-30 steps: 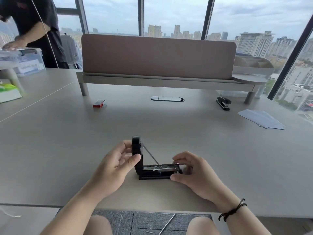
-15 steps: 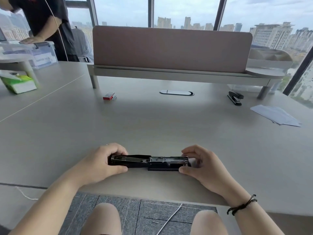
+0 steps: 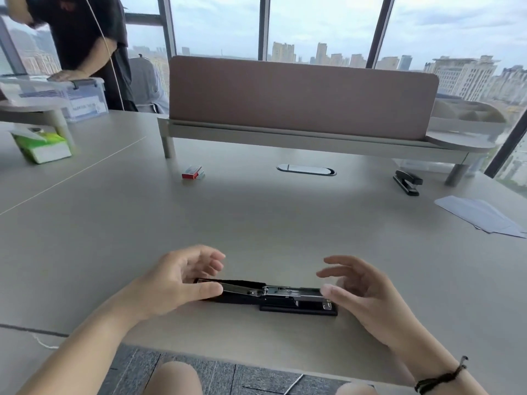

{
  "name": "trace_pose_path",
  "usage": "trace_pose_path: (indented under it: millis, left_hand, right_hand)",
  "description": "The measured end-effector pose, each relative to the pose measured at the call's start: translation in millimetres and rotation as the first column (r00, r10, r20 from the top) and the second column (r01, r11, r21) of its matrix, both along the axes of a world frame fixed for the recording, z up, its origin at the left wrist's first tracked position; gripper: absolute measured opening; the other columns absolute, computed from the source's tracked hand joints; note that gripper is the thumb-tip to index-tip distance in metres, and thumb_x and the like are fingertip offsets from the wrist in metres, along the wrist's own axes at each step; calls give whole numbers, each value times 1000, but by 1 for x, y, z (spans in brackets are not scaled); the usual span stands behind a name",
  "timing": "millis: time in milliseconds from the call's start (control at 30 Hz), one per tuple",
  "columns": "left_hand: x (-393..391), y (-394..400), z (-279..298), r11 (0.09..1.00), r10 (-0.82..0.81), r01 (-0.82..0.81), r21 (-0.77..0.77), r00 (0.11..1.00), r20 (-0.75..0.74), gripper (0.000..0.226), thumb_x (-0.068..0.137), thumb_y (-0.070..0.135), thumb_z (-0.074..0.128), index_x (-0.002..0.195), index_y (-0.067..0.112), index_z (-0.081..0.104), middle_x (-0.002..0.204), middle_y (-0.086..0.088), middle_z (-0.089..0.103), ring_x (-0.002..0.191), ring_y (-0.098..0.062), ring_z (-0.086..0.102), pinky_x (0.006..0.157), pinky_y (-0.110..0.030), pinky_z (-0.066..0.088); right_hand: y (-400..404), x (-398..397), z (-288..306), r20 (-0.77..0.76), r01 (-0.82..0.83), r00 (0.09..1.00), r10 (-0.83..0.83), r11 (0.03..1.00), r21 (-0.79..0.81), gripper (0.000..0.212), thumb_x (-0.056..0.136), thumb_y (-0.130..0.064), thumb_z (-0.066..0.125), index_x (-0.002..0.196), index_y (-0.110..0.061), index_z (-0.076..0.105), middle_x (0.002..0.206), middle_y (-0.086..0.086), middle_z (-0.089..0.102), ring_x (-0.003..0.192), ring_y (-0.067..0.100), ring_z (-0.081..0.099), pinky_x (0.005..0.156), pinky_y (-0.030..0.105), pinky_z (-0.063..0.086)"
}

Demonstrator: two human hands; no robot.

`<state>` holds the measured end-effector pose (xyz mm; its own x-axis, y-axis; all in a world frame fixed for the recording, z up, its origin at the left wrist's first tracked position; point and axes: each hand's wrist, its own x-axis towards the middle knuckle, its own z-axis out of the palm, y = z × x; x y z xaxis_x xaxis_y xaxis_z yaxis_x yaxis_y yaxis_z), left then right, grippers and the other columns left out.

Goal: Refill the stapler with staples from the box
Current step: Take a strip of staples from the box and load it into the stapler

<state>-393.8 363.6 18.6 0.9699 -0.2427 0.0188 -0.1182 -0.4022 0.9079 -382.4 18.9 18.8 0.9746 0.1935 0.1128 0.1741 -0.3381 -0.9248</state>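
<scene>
A black stapler (image 3: 273,295) lies near the table's front edge, folded out flat with its lid to the left and its metal staple channel facing up. My left hand (image 3: 176,280) hovers at the lid end with fingers spread; the thumb lies over the lid. My right hand (image 3: 359,292) hovers at the base end, fingers apart, holding nothing. A small red staple box (image 3: 192,172) sits far off on the table, at the back left.
A second black stapler (image 3: 407,182) lies at the back right, with white paper sheets (image 3: 482,213) beside it. A desk divider (image 3: 302,98) on a raised shelf spans the back. A green pack (image 3: 42,146) and a plastic bin (image 3: 71,95) stand far left, where another person (image 3: 82,32) leans.
The stapler's lid went from upright to folded flat on the table. Both hands have since let go of it and opened, fingers lifting off.
</scene>
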Motion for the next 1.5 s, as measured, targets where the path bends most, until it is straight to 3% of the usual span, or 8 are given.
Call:
trace_pose_path:
  millis: [133,400,467,633,733,933,1067,1500]
  left_hand:
    - [43,4,11,957,290,-291,-16,947,135,20,77,32,82,95,25,74,94,-4,75,89,-17,71,79,-16,54]
    - [154,16,4,783,563,-614,96,766,310,10,86,21,70,96,21,72,79,11,67,70,-13,64,72,-26,50]
    - [172,24,-1,736,614,-669,107,725,312,14,87,22,68,99,19,72,81,8,67,79,-21,68,76,-28,50]
    - [210,46,-10,678,646,-716,166,688,329,22,87,27,64,108,21,68,101,0,73,98,-26,68,91,-42,53]
    - [229,60,-14,624,732,-777,80,617,288,26,88,28,63,112,19,66,107,-2,72,103,-27,66,90,-36,51]
    - [244,70,-26,590,781,-807,-18,564,269,28,90,24,62,117,18,64,108,-2,70,105,-25,63,85,-29,44]
    - [247,70,-27,580,793,-814,-33,555,252,27,92,21,56,118,18,63,107,-2,70,105,-24,62,82,-26,41]
    - [244,69,-22,587,798,-809,-38,569,200,27,93,16,51,117,18,63,109,-3,70,107,-27,61,89,-34,49]
  right_hand:
    - [20,30,20,-101,-7,995,6,1000,-7,23,77,-36,79,99,-31,74,98,-1,80,86,23,72,84,42,55]
    - [142,162,14,-159,-135,983,92,950,-281,28,82,-28,79,107,-20,70,101,-2,67,62,7,58,39,14,39]
    - [178,192,10,-139,-136,985,97,943,-305,35,81,-33,79,113,-22,68,106,-2,64,71,10,58,45,15,43]
    - [248,259,-2,-16,-75,997,76,893,-444,55,78,-47,76,128,-28,59,131,1,62,120,21,58,100,36,49]
    - [277,293,-10,42,-33,997,65,851,-523,64,77,-57,70,133,-30,54,138,2,59,132,24,51,110,41,41]
    - [310,342,-16,128,34,990,65,762,-647,77,74,-72,62,138,-32,50,147,1,52,137,24,46,112,42,33]
    - [318,357,-18,158,42,984,82,757,-652,66,71,-73,61,126,-37,61,142,-1,56,132,25,49,107,42,35]
    - [296,334,-14,91,-32,992,84,884,-467,37,84,-46,68,117,-30,71,134,0,65,126,21,57,100,32,46]
